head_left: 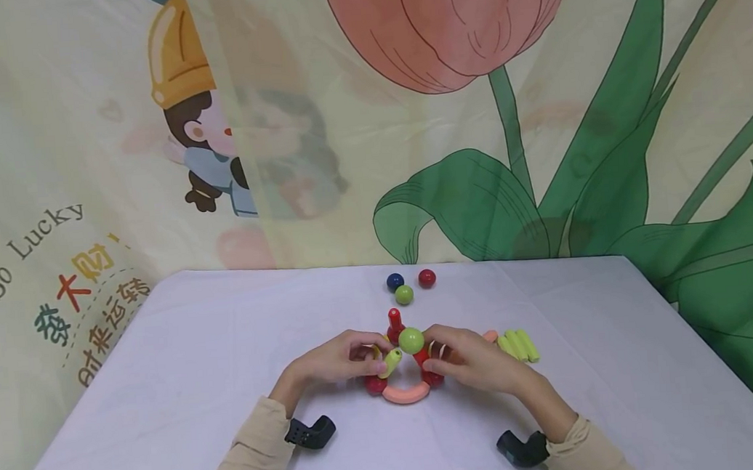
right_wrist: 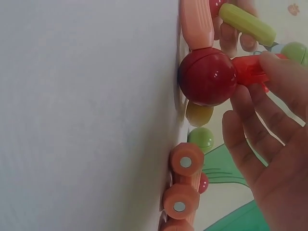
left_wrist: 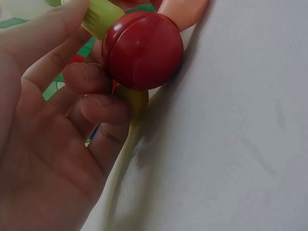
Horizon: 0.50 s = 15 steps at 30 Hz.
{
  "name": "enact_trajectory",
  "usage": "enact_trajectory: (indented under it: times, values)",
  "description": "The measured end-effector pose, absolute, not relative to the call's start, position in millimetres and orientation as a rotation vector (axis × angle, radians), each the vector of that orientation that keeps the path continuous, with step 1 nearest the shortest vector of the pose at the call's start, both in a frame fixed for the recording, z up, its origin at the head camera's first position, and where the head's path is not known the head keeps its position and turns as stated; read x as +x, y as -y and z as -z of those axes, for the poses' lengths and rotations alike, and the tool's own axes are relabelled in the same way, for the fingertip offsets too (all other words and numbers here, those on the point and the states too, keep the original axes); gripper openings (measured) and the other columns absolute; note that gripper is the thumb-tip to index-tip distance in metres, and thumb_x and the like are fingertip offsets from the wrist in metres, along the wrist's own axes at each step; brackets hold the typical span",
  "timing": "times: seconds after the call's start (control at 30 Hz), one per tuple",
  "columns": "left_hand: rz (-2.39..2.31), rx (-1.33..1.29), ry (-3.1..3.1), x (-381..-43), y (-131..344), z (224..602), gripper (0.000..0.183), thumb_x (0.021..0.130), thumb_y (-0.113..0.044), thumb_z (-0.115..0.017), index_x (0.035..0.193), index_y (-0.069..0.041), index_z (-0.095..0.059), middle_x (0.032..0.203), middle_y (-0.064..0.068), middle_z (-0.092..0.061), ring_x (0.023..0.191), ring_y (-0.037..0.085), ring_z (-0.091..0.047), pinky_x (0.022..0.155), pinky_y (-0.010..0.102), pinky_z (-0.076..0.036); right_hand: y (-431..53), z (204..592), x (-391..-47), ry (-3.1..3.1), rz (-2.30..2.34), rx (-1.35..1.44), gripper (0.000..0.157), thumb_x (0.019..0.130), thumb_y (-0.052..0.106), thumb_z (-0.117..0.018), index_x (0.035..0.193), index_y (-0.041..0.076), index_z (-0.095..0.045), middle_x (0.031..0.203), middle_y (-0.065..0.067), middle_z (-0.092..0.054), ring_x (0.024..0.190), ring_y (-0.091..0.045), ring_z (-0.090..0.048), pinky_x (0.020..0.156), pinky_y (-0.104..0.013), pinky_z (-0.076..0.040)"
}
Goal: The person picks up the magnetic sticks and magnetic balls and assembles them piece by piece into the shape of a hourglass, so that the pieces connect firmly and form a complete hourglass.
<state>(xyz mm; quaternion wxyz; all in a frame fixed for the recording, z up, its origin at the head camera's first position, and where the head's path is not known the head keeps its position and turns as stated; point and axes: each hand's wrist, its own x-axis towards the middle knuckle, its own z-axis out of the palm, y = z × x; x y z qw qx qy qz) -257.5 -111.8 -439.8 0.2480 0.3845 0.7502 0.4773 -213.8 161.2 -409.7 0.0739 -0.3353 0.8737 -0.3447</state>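
Note:
My left hand [head_left: 351, 357] pinches a yellow-green rod [head_left: 391, 363] between thumb and fingers; its lower end meets a red ball [left_wrist: 144, 50]. My right hand [head_left: 473, 356] grips a slanted red rod [right_wrist: 250, 70], which rises from another red ball [right_wrist: 208, 76]. A light green ball [head_left: 411, 340] sits at the red rod's upper end, close to the yellow-green rod's free end. Along the front, a curved salmon rod [head_left: 406, 394] joins both red balls. Yellow pieces [right_wrist: 199, 113] run back from the red balls, partly hidden by my hands. Behind stands an upright red rod [head_left: 394, 320].
Loose blue [head_left: 395, 282], red [head_left: 427, 279] and green [head_left: 404, 295] balls lie near the back edge. Several yellow-green rods [head_left: 518, 345] lie right of my right hand, with salmon rods [right_wrist: 185, 161] beside them. A white cloth [head_left: 226, 333] covers the table; a printed curtain hangs behind.

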Motion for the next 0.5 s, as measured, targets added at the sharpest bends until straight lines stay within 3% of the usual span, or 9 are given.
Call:
enact_trajectory:
  times: [0.5]
  values:
    - [-1.293, 1.016, -2.071, -254.9, 110.0, 437.7, 0.024, 0.091, -0.020, -0.063, 0.114, -0.012, -0.062, 0.094, 0.002, -0.059, 0.076, 0.008, -0.050, 0.069, 0.017, -0.041, -157.3, 409.4, -211.9, -2.635, 1.002, -1.007, 0.026, 0.091, 0.022, -0.063, 0.116, 0.026, -0.058, 0.097, 0.012, -0.060, 0.086, -0.005, -0.056, 0.073, -0.020, -0.050]
